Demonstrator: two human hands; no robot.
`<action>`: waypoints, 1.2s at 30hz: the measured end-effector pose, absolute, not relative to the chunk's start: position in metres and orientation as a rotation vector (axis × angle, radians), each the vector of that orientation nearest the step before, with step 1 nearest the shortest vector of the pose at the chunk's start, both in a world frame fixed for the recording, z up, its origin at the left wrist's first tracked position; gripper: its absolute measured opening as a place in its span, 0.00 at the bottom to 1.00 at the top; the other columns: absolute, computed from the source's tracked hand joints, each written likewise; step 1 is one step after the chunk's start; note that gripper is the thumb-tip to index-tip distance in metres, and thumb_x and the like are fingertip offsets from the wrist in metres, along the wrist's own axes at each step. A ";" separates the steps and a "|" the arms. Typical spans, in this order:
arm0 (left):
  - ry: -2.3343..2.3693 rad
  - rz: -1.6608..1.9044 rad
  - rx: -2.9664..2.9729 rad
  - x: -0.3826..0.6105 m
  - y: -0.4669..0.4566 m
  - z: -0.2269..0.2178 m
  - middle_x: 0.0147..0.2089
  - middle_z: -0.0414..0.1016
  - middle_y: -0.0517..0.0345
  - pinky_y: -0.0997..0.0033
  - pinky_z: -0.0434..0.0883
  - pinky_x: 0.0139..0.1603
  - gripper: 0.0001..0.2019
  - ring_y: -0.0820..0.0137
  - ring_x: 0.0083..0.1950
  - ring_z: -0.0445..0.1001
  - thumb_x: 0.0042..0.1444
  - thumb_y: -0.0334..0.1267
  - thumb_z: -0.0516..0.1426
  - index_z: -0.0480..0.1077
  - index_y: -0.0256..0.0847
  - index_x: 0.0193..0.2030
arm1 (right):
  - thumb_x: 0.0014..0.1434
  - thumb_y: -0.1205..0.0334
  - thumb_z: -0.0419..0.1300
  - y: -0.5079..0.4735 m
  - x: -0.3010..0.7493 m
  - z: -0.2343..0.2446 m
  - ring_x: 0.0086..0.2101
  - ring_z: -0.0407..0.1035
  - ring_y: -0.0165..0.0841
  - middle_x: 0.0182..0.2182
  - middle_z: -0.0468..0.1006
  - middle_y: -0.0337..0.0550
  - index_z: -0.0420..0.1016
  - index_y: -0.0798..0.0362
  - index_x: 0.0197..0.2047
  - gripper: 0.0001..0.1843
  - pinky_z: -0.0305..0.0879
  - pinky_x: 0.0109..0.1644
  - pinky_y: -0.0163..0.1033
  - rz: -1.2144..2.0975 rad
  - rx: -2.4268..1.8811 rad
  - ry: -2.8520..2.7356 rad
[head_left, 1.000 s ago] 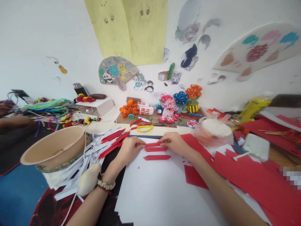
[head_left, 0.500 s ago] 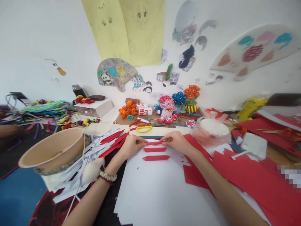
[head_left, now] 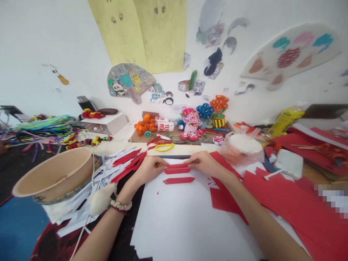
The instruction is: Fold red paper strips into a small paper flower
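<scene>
My left hand and my right hand pinch the two ends of a narrow red paper strip near the top of a white paper sheet. Just below, almost touching it, lies a second red strip. A third red strip with pointed ends rests a little lower, apart from the others. Both hands have thumb and fingers closed on the strip. A tiny red scrap sits on the sheet at the left.
Left of the sheet are white and red paper strips, a white cable and a beige bowl. Red paper covers the right side. Behind stand yellow-handled scissors, a bagged white tub and pipe-cleaner flowers.
Both hands have brought the held strip slightly closer to the strip below it. The view has shifted a little, and the other person's hand at far left has mostly left the frame.
</scene>
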State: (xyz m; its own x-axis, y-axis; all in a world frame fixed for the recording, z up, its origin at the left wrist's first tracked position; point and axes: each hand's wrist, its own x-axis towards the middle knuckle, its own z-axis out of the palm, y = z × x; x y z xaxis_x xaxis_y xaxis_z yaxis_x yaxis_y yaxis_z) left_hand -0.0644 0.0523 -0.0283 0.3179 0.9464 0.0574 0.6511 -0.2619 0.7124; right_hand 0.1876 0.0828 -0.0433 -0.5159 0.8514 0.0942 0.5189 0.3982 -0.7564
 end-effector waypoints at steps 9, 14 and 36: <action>1.332 0.587 2.118 -0.069 0.045 -0.021 0.40 0.80 0.53 0.74 0.69 0.37 0.13 0.70 0.37 0.75 0.56 0.37 0.54 0.79 0.40 0.42 | 0.58 0.68 0.56 0.073 0.199 -0.029 0.36 0.72 0.34 0.38 0.77 0.47 0.79 0.53 0.47 0.16 0.68 0.41 0.37 1.026 -1.046 -2.384; 1.349 0.515 2.229 -0.065 0.043 -0.018 0.35 0.79 0.56 0.75 0.66 0.33 0.17 0.71 0.33 0.72 0.61 0.46 0.51 0.78 0.40 0.40 | 0.58 0.61 0.61 0.068 0.188 -0.027 0.34 0.70 0.34 0.33 0.75 0.44 0.81 0.52 0.43 0.11 0.64 0.37 0.36 0.851 -1.157 -2.412; 1.316 0.466 2.446 -0.048 0.044 -0.019 0.40 0.76 0.55 0.70 0.67 0.44 0.06 0.66 0.42 0.73 0.56 0.36 0.59 0.77 0.41 0.38 | 0.53 0.62 0.66 0.067 0.172 -0.027 0.34 0.69 0.36 0.32 0.78 0.43 0.81 0.49 0.39 0.09 0.58 0.35 0.36 0.471 -1.315 -2.560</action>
State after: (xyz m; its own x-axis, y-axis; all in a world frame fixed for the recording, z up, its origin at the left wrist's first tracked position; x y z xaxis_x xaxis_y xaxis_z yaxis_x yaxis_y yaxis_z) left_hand -0.0480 0.0437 -0.0195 0.5214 0.8432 0.1306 0.7377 -0.5224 0.4276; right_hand 0.1724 0.0667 -0.0273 -0.5731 0.8178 0.0526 0.7455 0.5469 -0.3811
